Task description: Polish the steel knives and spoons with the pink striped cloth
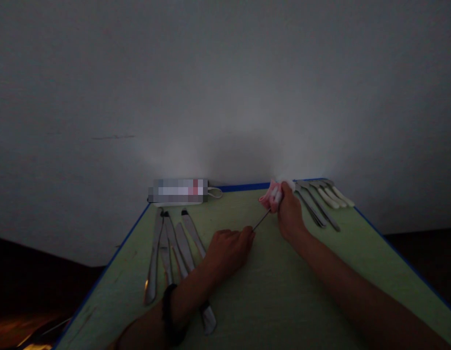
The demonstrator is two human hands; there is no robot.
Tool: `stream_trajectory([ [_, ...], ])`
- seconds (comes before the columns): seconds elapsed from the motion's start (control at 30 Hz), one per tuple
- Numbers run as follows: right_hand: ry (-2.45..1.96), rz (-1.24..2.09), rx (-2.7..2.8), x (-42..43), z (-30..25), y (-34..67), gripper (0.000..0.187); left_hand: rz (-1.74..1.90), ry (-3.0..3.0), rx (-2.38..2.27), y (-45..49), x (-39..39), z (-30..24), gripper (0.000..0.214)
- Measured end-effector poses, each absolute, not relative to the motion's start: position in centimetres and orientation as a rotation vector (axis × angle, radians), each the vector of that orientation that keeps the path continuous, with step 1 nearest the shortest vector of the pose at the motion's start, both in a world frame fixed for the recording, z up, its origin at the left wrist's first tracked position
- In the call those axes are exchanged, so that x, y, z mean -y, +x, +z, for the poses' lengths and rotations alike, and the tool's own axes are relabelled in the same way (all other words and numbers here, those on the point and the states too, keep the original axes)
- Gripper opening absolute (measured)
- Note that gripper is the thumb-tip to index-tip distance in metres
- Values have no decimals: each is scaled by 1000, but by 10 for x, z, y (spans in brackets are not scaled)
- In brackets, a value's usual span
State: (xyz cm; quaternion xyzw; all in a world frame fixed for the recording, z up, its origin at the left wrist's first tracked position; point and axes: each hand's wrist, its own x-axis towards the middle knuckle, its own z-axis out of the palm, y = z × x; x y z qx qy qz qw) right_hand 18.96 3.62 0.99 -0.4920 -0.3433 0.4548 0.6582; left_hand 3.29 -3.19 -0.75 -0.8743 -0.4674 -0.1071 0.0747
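Note:
My left hand rests on the green table with its fingers pinched on the near end of a thin metal utensil. My right hand is closed around a pink and white cloth that wraps the utensil's far end, near the table's back edge. The utensil's head is hidden inside the cloth. A dark band sits on my left wrist.
Several table knives lie side by side left of my left arm. Several pieces of cutlery, some with white handles, lie at the back right. A white box and a white spoon sit against the wall.

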Motion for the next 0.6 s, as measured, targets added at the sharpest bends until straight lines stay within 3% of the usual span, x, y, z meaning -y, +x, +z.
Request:
stream_trajectory([
  [0.23,-1144,921,846,-33,25,194,50,-633,-2795,1439,28,32,-7,34],
  [0.6,-1078,815,869,-32,45,204,49,-1020,-3022,1563,23,34,-2,30],
])
